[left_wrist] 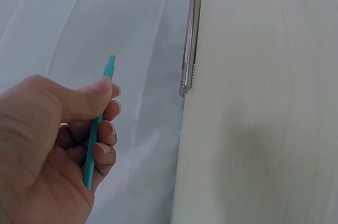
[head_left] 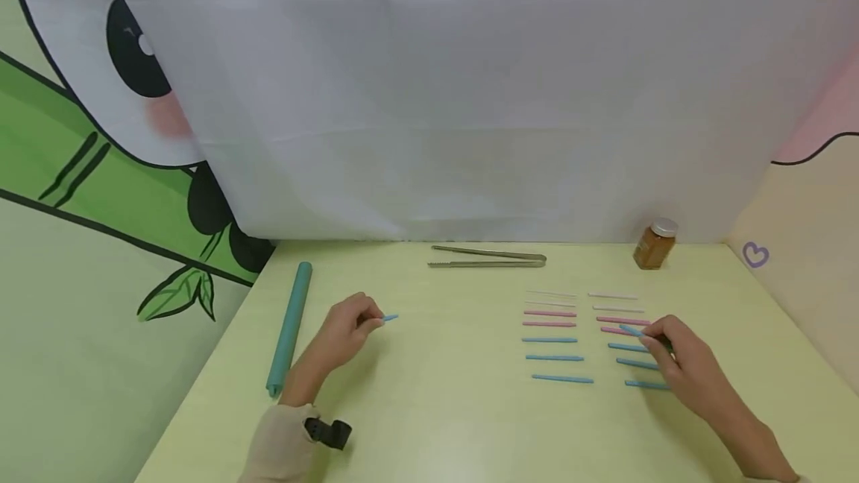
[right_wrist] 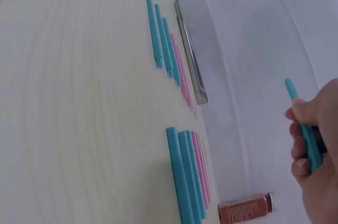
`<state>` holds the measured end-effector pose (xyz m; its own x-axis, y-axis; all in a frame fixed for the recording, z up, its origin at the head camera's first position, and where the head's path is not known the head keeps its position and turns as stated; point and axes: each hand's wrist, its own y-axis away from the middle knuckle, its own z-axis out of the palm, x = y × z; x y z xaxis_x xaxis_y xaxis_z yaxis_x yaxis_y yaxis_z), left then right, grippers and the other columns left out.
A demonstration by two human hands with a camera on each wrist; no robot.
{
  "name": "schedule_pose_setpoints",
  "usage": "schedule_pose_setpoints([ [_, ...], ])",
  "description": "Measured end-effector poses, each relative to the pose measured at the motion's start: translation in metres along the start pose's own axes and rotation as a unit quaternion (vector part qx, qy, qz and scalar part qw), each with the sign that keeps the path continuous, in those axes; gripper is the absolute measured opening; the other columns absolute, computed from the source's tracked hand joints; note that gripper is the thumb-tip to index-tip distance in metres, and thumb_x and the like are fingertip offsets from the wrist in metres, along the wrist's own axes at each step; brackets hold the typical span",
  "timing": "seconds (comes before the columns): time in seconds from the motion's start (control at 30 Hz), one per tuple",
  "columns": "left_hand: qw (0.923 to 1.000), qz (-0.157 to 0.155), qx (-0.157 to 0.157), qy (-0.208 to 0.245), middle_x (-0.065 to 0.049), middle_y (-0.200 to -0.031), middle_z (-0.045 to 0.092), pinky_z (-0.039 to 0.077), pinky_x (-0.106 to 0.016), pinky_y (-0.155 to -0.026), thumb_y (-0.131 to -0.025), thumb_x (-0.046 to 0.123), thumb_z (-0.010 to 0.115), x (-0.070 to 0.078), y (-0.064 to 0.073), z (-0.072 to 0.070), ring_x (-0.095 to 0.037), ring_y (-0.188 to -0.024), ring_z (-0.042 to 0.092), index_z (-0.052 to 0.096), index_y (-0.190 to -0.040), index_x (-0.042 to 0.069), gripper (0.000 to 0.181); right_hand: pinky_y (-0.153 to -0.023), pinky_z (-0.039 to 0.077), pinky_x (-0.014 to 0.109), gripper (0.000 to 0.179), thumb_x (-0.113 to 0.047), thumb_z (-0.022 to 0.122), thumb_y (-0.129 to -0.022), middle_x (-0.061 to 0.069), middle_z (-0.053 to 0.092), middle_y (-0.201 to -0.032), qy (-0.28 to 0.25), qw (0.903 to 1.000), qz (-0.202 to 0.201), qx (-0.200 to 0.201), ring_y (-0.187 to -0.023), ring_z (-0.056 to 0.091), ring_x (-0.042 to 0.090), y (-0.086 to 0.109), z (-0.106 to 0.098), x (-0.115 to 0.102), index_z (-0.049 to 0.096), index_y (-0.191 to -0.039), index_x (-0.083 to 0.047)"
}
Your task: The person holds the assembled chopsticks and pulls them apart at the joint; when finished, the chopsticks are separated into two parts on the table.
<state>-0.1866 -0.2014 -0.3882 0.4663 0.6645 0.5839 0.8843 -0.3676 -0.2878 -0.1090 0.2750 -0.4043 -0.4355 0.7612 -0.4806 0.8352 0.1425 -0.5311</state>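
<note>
My left hand (head_left: 344, 330) is raised over the left part of the table and grips a thin blue stick (left_wrist: 90, 152), its narrower tip showing past the thumb in the left wrist view. On the right side, my right hand (head_left: 687, 364) holds another blue stick (right_wrist: 311, 150) between thumb and curled fingers. That hand hovers above the right column of sticks, hiding some of their right ends. This column has white sticks at the back, pink sticks (head_left: 620, 320) in the middle and blue sticks (head_left: 640, 364) in front. A similar column, with a blue stick (head_left: 562, 379) at its front, lies to its left.
Metal tongs (head_left: 490, 264) lie near the table's back edge. A small brown jar (head_left: 653, 248) with a silver lid stands at the back right. Along the left edge lies a green roll (head_left: 290, 330). A white sheet (head_left: 470, 133) hangs behind the table (head_left: 443, 408).
</note>
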Motion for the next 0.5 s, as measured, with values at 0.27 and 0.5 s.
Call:
schedule_pose_setpoints([
  [0.27, 0.9974, -0.011, -0.071, 0.005, 0.003, -0.083, 0.052, 0.044, -0.022, -0.063, -0.094, 0.011, 0.06, 0.018, 0.007, 0.0, -0.008, -0.07, 0.045, 0.063, -0.09, 0.009, 0.006, -0.058, 0.034, 0.013, 0.015, 0.002, 0.063, -0.088, -0.004, 0.056, -0.084, 0.01, 0.9991, 0.031, -0.026, -0.071, 0.044, -0.006, 0.018, -0.027, 0.011, 0.06, -0.097, -0.009],
  [0.5, 0.9917, 0.017, -0.128, 0.003, 0.0, -0.093, 0.054, 0.049, -0.026, -0.076, -0.095, 0.006, 0.057, 0.059, 0.01, 0.05, -0.012, -0.086, 0.055, 0.064, -0.102, 0.009, 0.01, -0.057, 0.034, 0.013, 0.02, 0.005, 0.07, -0.081, -0.008, 0.06, -0.081, 0.011, 0.9976, 0.012, -0.068, -0.07, 0.042, -0.006, 0.041, -0.03, 0.023, 0.066, -0.094, -0.011],
])
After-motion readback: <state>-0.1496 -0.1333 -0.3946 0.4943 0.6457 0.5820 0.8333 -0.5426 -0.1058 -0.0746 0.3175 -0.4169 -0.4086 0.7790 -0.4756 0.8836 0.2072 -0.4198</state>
